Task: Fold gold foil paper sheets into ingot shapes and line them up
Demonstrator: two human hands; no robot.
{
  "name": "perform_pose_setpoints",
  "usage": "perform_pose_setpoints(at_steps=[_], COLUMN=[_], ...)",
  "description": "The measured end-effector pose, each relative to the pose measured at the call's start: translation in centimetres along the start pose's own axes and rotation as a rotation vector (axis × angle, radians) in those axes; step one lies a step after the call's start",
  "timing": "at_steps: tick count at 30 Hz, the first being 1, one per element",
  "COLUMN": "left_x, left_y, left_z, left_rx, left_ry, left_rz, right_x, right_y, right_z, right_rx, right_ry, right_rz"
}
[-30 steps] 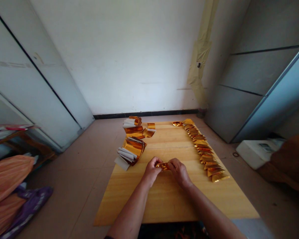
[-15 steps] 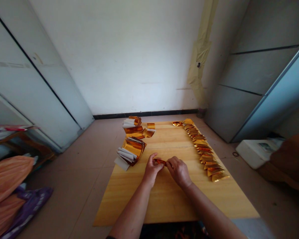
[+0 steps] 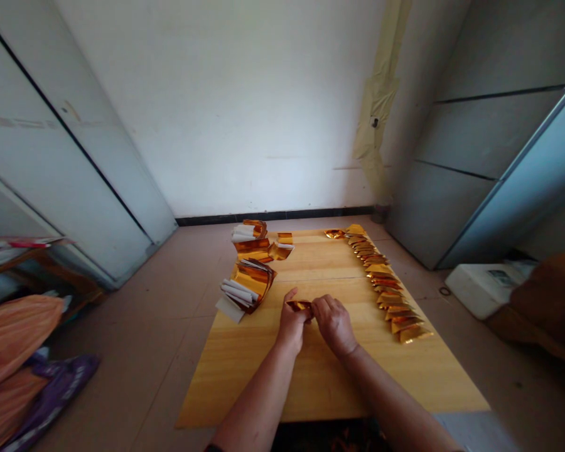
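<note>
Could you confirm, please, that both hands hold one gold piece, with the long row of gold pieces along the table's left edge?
Not quite: the head view shows that row along the right edge of the table; left hand and right hand hold one gold piece.

One camera on the person's head looks forward and down past both forearms (image 3: 261, 398) to the hands (image 3: 335, 323). From just behind the table (image 3: 230, 364), its wide view spans near edge to far, with the wall (image 3: 263, 113) beyond.
</note>
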State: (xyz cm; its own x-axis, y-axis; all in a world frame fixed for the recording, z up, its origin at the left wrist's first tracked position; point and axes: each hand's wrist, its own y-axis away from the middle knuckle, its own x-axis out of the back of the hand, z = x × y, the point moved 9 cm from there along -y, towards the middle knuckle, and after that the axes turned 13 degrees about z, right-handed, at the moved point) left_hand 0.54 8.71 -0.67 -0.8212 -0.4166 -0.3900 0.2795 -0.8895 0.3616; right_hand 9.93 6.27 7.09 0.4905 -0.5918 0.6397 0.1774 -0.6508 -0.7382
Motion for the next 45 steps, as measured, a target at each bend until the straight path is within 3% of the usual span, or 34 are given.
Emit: perform_pose_setpoints(at_steps=[13,18,33,45], left_x=[0.3,0.2,0.0,-0.2], left_y=[-0.4,-0.5,-0.7,-0.5], left_z=[0.5,1.0,1.1,0.8], left_rx=[-0.002,-0.002,0.018,0.0], left_ry=[0.001,0.084,0.117,0.086], left_rz=[-0.021,-0.011,-0.001,-0.022], right_x=[0.0,0.7,-0.3,0.7], right_y=[-0.7,-0.9,0.7,-0.7], right_z=[-0.3,0.4,2.9,0.7], right_rx=[0.015,-0.079,-0.368,-0.147], right_ry=[-0.02,-0.085,-0.346,-0.151], right_rz=[-0.025,0.014,0.063,0.035])
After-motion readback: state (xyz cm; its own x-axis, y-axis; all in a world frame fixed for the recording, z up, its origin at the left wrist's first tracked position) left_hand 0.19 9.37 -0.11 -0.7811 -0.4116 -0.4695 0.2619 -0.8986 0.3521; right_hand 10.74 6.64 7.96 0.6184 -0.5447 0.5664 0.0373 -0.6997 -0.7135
